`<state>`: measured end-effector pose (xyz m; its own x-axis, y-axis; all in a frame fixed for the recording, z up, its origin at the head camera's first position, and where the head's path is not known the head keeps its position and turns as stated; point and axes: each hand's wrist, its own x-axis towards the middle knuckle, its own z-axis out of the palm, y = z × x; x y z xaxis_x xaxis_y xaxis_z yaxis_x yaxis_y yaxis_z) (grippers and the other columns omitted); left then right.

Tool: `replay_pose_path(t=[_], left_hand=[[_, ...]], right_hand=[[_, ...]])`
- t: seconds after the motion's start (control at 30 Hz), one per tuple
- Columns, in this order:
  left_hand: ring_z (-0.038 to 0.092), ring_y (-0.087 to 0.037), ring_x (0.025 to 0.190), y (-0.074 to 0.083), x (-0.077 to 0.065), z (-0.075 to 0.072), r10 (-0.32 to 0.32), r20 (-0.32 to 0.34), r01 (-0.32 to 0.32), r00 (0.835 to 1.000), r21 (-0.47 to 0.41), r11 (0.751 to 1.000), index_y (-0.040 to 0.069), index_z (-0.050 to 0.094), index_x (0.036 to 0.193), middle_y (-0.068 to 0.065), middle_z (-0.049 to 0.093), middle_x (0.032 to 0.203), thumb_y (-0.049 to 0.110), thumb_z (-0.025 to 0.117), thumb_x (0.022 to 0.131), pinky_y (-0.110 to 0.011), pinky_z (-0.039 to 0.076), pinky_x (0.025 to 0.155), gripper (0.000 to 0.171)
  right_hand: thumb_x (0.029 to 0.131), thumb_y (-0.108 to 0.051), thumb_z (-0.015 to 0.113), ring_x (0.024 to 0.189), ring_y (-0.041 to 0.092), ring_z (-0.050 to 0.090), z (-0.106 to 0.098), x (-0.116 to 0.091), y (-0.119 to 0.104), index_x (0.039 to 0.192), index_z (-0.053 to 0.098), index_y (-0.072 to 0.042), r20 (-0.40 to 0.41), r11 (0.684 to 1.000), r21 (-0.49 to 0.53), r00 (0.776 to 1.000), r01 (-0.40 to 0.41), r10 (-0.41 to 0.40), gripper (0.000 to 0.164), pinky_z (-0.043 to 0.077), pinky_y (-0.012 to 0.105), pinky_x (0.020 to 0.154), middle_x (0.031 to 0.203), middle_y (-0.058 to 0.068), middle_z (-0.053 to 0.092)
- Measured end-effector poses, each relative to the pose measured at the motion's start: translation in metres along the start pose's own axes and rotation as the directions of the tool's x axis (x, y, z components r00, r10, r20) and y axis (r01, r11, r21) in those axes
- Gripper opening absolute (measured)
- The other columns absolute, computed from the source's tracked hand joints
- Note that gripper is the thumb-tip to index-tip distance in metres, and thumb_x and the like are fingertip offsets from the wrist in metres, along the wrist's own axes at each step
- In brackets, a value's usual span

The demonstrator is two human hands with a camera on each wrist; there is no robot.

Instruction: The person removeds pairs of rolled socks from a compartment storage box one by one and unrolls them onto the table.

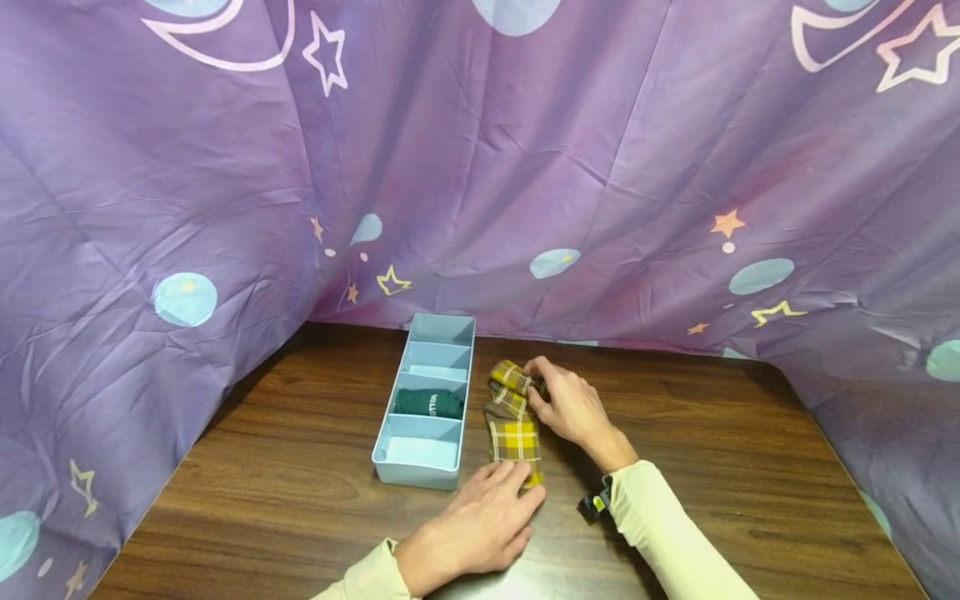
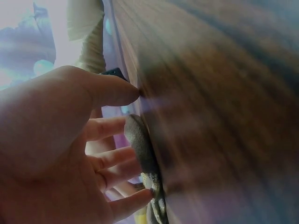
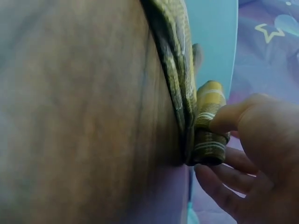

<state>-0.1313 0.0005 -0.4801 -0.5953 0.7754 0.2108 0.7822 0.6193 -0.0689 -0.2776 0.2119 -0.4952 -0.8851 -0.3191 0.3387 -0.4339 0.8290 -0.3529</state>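
A pair of yellow-and-brown plaid socks (image 1: 513, 435) lies lengthwise on the table, its far end turned over into a roll. My right hand (image 1: 573, 408) is at that far end. In the right wrist view, the thumb lies on the rolled part (image 3: 211, 95), with fingertips under its edge, pinching it. My left hand (image 1: 480, 517) rests over the near end, partly covering it. In the left wrist view, the fingers (image 2: 119, 173) reach out fairly straight, their tips touching the sock fabric (image 2: 141, 142), while the thumb is apart from it.
Left of the socks stands a light blue divided box (image 1: 415, 475) with several compartments in a row. A folded dark green sock (image 1: 420, 402) with white lettering sits in the second compartment from the near end. A purple patterned curtain (image 1: 480, 183) hangs behind the wooden table (image 1: 300, 475).
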Motion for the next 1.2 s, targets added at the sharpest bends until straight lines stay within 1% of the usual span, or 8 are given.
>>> replay_pose_path(t=[0.1, 0.23, 0.3, 0.53, 0.63, 0.8, 0.93, 1.2], left_hand=[[0.058, -0.016, 0.119, -0.001, 0.000, 0.001, -0.003, 0.008, 0.003, 1.000, -0.007, 1.000, 0.025, 0.063, 0.126, 0.001, 0.058, 0.127, 0.041, 0.076, 0.095, -0.036, 0.054, 0.109, 0.037], [0.058, -0.016, 0.119, -0.002, -0.001, 0.002, 0.000, 0.004, 0.000, 1.000, -0.007, 1.000, 0.025, 0.063, 0.127, 0.002, 0.059, 0.127, 0.042, 0.076, 0.095, -0.035, 0.053, 0.109, 0.039], [0.058, -0.016, 0.119, -0.001, 0.000, 0.002, 0.001, 0.004, -0.001, 1.000, -0.004, 1.000, 0.025, 0.063, 0.128, 0.001, 0.059, 0.127, 0.042, 0.076, 0.095, -0.035, 0.053, 0.108, 0.039], [0.058, -0.016, 0.120, -0.001, -0.001, -0.001, 0.000, 0.017, 0.000, 1.000, -0.007, 1.000, 0.025, 0.063, 0.130, 0.001, 0.060, 0.129, 0.042, 0.076, 0.095, -0.036, 0.054, 0.108, 0.040], [0.058, -0.015, 0.119, -0.001, -0.001, -0.001, 0.000, 0.025, 0.000, 1.000, -0.006, 1.000, 0.026, 0.063, 0.130, 0.001, 0.059, 0.129, 0.043, 0.076, 0.096, -0.035, 0.054, 0.107, 0.041], [0.058, -0.015, 0.119, -0.001, -0.001, -0.002, -0.002, 0.035, 0.002, 0.999, -0.003, 1.000, 0.026, 0.063, 0.130, 0.001, 0.059, 0.128, 0.043, 0.075, 0.096, -0.035, 0.055, 0.106, 0.040], [0.058, -0.015, 0.119, 0.000, 0.000, -0.002, -0.004, 0.037, 0.005, 0.999, -0.003, 1.000, 0.026, 0.063, 0.129, 0.001, 0.059, 0.128, 0.043, 0.075, 0.097, -0.035, 0.055, 0.105, 0.038], [0.058, -0.015, 0.116, -0.001, 0.000, -0.001, -0.009, 0.021, 0.009, 1.000, -0.005, 1.000, 0.026, 0.063, 0.126, 0.002, 0.060, 0.127, 0.042, 0.076, 0.095, -0.035, 0.055, 0.101, 0.037]], right_hand=[[0.097, -0.019, 0.074, 0.076, 0.020, 0.063, 0.001, 0.005, 0.001, 0.122, 0.068, -0.022, -0.002, 1.000, 0.001, 1.000, -0.014, 0.014, 0.026, 0.051, 0.042, 0.058, 0.097, -0.001, 0.072], [0.093, -0.018, 0.076, 0.101, 0.025, 0.067, 0.001, 0.009, 0.001, 0.115, 0.075, -0.017, -0.024, 0.999, -0.006, 0.999, -0.032, 0.032, 0.022, 0.059, 0.049, 0.074, 0.118, 0.004, 0.073], [0.092, -0.016, 0.077, 0.104, 0.025, 0.066, 0.002, 0.010, 0.000, 0.114, 0.076, -0.014, -0.045, 0.999, -0.005, 0.998, -0.046, 0.046, 0.022, 0.060, 0.050, 0.078, 0.121, 0.005, 0.071], [0.090, -0.011, 0.078, 0.085, 0.021, 0.063, 0.004, 0.014, -0.003, 0.105, 0.072, -0.017, -0.081, 0.996, 0.004, 0.993, -0.084, 0.084, 0.017, 0.057, 0.047, 0.068, 0.106, 0.002, 0.066], [0.095, -0.015, 0.074, 0.086, 0.022, 0.065, 0.006, 0.015, -0.003, 0.107, 0.074, -0.018, -0.061, 0.996, -0.015, 0.995, -0.084, 0.083, 0.013, 0.059, 0.050, 0.069, 0.109, 0.002, 0.069], [0.094, -0.028, 0.074, 0.095, 0.025, 0.071, 0.007, 0.016, -0.002, 0.115, 0.074, -0.018, -0.019, 0.995, -0.039, 0.995, -0.094, 0.093, 0.024, 0.061, 0.054, 0.072, 0.116, 0.002, 0.072], [0.089, -0.026, 0.080, 0.095, 0.025, 0.070, 0.007, 0.017, 0.000, 0.117, 0.072, -0.018, 0.000, 0.995, -0.040, 0.996, -0.093, 0.093, 0.030, 0.060, 0.054, 0.071, 0.113, 0.003, 0.071], [0.093, -0.021, 0.076, 0.091, 0.029, 0.072, 0.009, 0.023, 0.006, 0.123, 0.066, -0.020, -0.044, 0.989, 0.018, 0.988, -0.147, 0.147, 0.031, 0.057, 0.052, 0.068, 0.109, 0.003, 0.074]])
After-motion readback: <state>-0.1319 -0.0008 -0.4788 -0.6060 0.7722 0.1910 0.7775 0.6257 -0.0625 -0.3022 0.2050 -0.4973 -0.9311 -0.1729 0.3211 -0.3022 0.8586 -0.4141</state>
